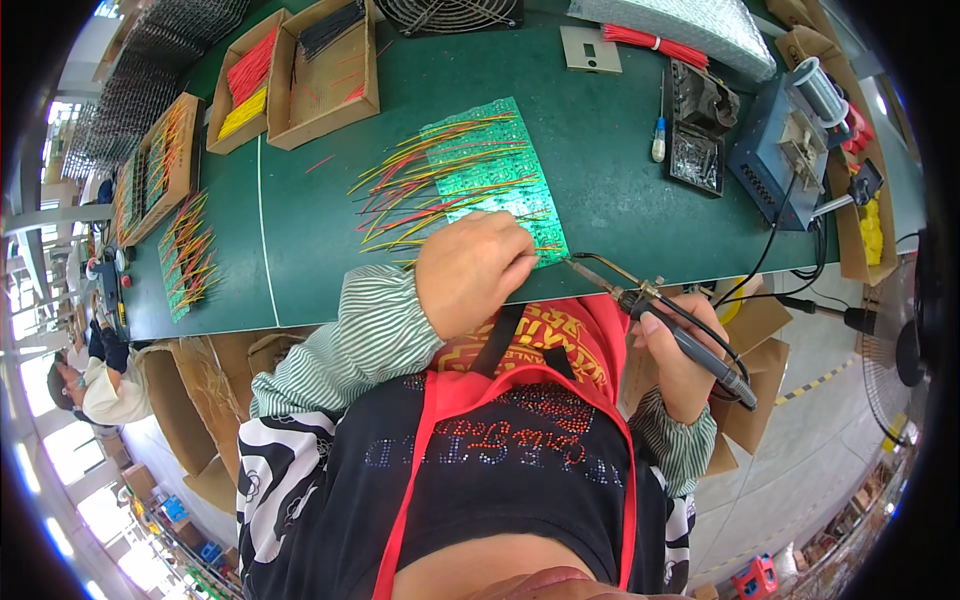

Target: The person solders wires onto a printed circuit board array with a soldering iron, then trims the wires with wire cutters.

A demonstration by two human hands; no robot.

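A green circuit board panel [500, 165] lies on the green bench mat, with rows of red, yellow and black wires [400, 190] fanning out to its left. Over the panel's near edge, my left hand [475, 268] is closed with fingers pinched; what is between the fingertips is hidden. My right hand [675, 345] grips a soldering iron [690, 345] with a curved solder feed tube [610, 268] fixed along it. The iron's tip [575, 264] points left at the panel's near right corner, close to my left fingertips.
Cardboard boxes of cut wires [325, 100] stand at the back left, near another wired panel [188, 255]. To the right are a blue solder feeder [775, 150] with a spool, a black parts tray [697, 160] and a small screwdriver [659, 140]. A red wire bundle [655, 45] lies behind.
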